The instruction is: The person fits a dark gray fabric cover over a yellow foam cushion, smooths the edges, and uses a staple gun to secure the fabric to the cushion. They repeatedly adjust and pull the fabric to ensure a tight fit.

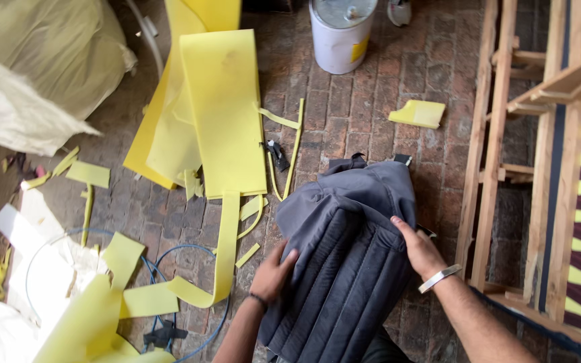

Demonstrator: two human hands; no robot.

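Note:
A dark grey quilted cushion cover (344,269) lies over my lap and the brick floor, its channels running lengthwise. My left hand (274,272) grips its left edge, fingers curled over the fabric. On the cover's right side rests my right hand (419,249), which holds the fabric there; a metal bracelet is on that wrist. The cover's far end is folded over, lighter grey, with small black tabs at the top.
Long yellow foam sheets (220,107) and several offcuts lie on the brick floor at left. A small yellow foam piece (418,113) lies at right. A white bucket (341,33) stands at the top. A wooden frame (499,134) stands right. Blue hose (189,250) and bulging sacks (42,60) are at left.

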